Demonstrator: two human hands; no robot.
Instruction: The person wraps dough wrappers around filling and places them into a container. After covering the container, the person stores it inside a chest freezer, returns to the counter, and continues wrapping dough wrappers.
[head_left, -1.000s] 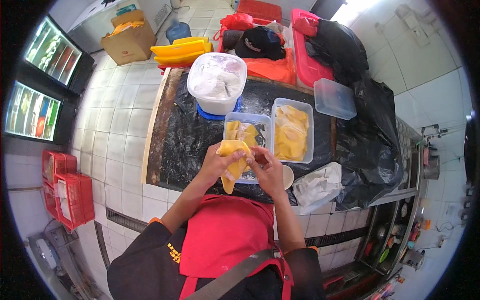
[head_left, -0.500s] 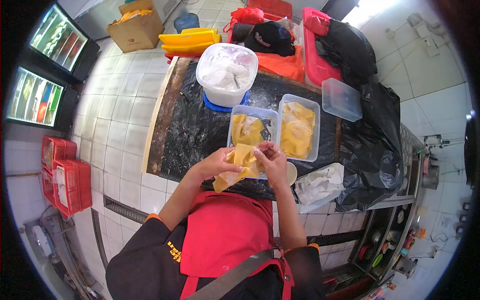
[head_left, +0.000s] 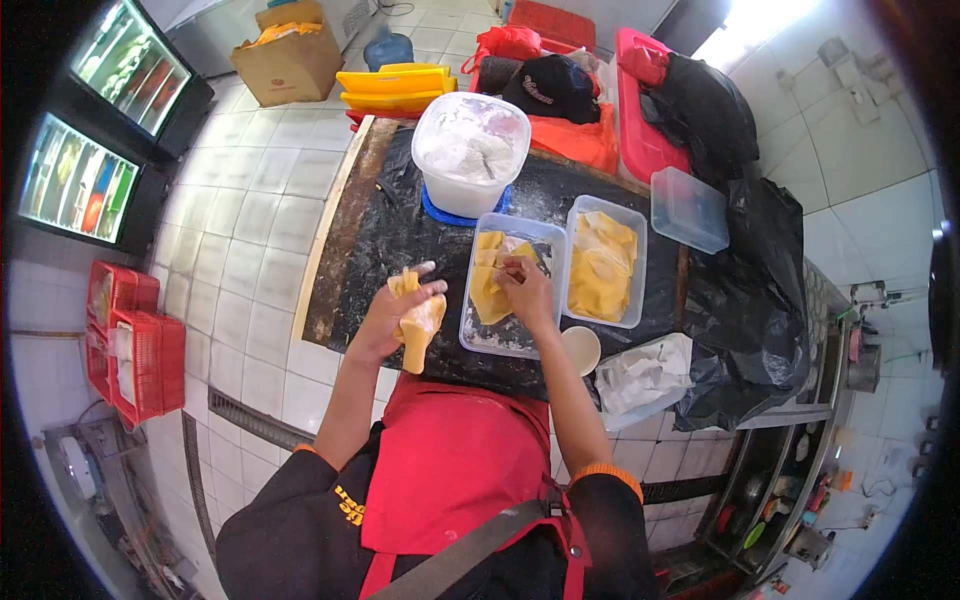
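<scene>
My left hand [head_left: 376, 328] is closed around floury yellow dough sheets [head_left: 418, 322], held bunched to the left of the plastic containers. Over the left clear container [head_left: 500, 349], my right hand [head_left: 531, 296] pinches the edge of a yellow dough sheet [head_left: 488, 291] lying inside it. Loose flour dusts the bottom of that container. A second clear container [head_left: 634, 312], right beside it, is filled with stacked dough sheets [head_left: 600, 268].
A white tub of flour [head_left: 470, 150] stands on a blue lid behind the containers. To my right are a cream cup [head_left: 580, 351], a clear box holding a white bag [head_left: 645, 375], and an upturned clear container [head_left: 690, 208]. Black plastic [head_left: 390, 235] covers the table.
My hands have separated. The left has moved left with the bunched dough sheets, while the right has let go of them and reached into the left container.
</scene>
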